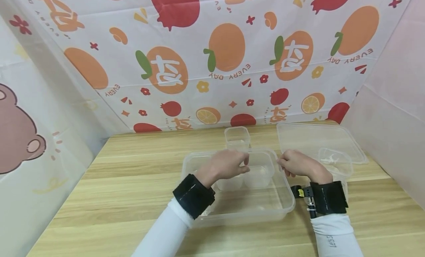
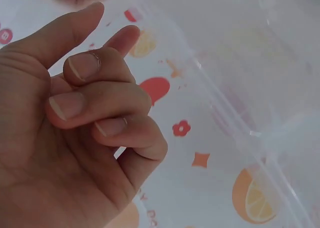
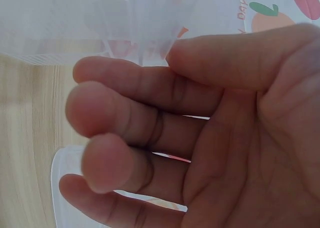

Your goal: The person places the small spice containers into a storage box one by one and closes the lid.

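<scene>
A large clear plastic box (image 1: 242,215) stands on the wooden table, with small clear tubs (image 1: 259,180) inside its far part. Above these tubs hovers my left hand (image 1: 229,164), bent down at the wrist. In the left wrist view its fingers (image 2: 120,95) curl loosely towards the palm and hold nothing. My right hand (image 1: 300,164) is just outside the box's right wall, fingertips right at the rim. The right wrist view shows its fingers (image 3: 135,113) loosely bent, palm bare, with the clear plastic wall (image 3: 55,28) beyond them.
Behind the box stands another small clear tub (image 1: 237,134). A large flat clear lid (image 1: 308,136) lies at the back right, and a small clear tub (image 1: 336,161) overlaps its front part. A fruit-printed cloth (image 1: 192,35) hangs behind the wooden table (image 1: 126,183).
</scene>
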Demonstrator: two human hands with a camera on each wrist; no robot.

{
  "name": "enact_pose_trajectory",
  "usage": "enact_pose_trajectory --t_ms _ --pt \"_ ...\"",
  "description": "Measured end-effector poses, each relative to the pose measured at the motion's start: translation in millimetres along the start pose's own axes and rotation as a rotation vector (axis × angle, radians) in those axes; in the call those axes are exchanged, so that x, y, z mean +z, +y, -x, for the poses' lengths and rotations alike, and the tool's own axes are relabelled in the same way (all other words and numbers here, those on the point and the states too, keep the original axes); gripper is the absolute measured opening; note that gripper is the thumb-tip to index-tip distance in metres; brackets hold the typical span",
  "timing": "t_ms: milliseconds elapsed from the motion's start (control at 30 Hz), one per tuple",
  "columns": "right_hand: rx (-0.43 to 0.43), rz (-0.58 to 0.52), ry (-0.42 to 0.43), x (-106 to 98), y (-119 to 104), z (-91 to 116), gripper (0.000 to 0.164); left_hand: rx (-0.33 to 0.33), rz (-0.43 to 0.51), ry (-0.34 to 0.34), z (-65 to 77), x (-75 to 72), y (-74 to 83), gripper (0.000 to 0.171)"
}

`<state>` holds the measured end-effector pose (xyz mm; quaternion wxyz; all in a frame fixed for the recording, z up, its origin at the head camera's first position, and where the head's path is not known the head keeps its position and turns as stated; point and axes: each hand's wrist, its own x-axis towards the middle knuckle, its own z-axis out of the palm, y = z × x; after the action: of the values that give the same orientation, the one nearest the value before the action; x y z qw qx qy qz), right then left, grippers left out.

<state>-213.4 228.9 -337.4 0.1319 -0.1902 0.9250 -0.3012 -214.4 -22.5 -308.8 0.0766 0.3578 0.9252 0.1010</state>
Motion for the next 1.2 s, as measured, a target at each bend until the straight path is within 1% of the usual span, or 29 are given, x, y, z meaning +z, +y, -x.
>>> enact_pose_trajectory --t_ms 200,367,500,567,900,1067,1200 --pt "0.004 0.012 0.001 -0.2 0.6 -0.9 0.038 0.014 0.019 0.050 6.7 -9.7 -6.8 0.013" --pt "0.005 0.011 -0.002 -0.3 0.9 -1.8 0.039 0.007 0.052 0.067 14.8 -12.7 -14.2 0.010" --pt "0.005 0.009 -0.005 -0.3 0.0 -2.0 0.039 0.007 0.044 0.086 22.6 -16.9 -20.4 0.010" --pt "0.004 0.011 -0.006 -0.5 -0.2 -1.8 0.038 0.007 0.054 0.092 25.9 -19.5 -23.2 0.010" --pt "0.020 0.004 -0.005 -0.6 0.4 -2.7 0.039 -0.046 0.110 0.115 40.5 -26.4 -39.2 0.013" --pt "0.014 0.010 -0.006 -0.3 0.4 -3.0 0.039 -0.072 0.156 0.132 49.1 -31.6 -46.6 0.013" --pt "0.006 0.011 -0.009 -0.6 0.8 -2.8 0.039 -0.081 0.185 0.148 54.5 -32.7 -54.0 0.013"
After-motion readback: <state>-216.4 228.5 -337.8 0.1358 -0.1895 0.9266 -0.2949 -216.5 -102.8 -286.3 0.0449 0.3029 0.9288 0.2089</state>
